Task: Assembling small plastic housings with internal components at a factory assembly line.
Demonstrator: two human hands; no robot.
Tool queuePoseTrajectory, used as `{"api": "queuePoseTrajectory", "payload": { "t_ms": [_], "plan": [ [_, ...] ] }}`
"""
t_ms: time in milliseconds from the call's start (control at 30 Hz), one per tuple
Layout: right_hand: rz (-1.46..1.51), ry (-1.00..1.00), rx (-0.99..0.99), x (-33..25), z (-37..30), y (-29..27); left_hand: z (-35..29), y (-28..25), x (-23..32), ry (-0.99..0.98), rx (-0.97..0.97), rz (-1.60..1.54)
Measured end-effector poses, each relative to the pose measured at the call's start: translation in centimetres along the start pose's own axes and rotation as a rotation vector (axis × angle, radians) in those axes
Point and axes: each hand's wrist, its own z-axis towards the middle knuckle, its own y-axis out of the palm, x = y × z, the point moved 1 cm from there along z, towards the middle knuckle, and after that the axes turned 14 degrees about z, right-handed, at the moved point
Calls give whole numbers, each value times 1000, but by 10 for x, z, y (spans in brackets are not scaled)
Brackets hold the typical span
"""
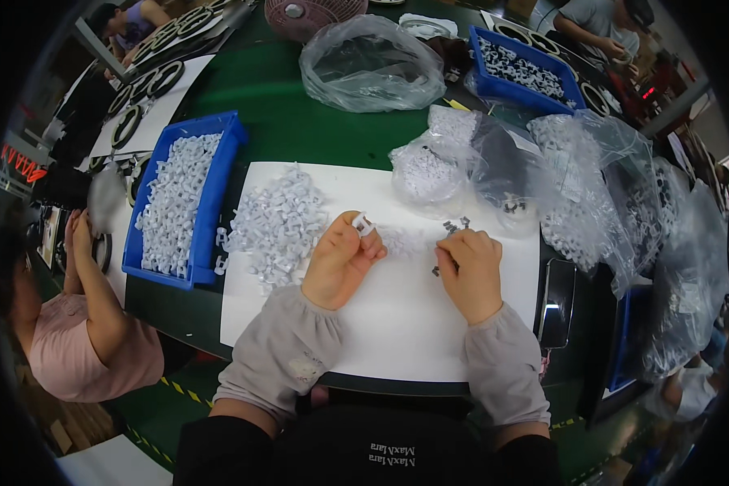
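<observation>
My left hand (340, 257) is closed over the white sheet (405, 340), pinching a small white plastic clip (364, 223) between thumb and fingers. To the right, my right hand (471, 271) has its fingers curled down and pressed together among a few small dark grey parts (454, 227). What its fingertips hold, if anything, is hidden. Between the hands lies a small scatter of tiny clear or whitish pieces (401, 241). A large heap of white plastic clips (277, 223) spreads on the sheet beside my left hand.
At left stands a blue bin (228, 146) of white clips; another blue bin (484, 69) holds mixed white and dark parts. Plastic bags of parts (563, 190) crowd the right. A phone (556, 304) lies by the sheet. A clear bag (370, 69) and fan (312, 14) sit behind. Other people work around.
</observation>
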Motion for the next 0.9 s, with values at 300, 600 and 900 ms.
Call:
{"api": "queuePoseTrajectory", "payload": {
  "t_ms": [300,600,900],
  "plan": [
    [8,-62,-6,7,10,13,-4,9,-11,-132,-79,100],
    [703,193,52,-25,-10,11,-9,9,-20,-192,-211,-82],
    [915,66,165,-36,-16,10,-12,16,-22,-214,-269,107]
  ]
}}
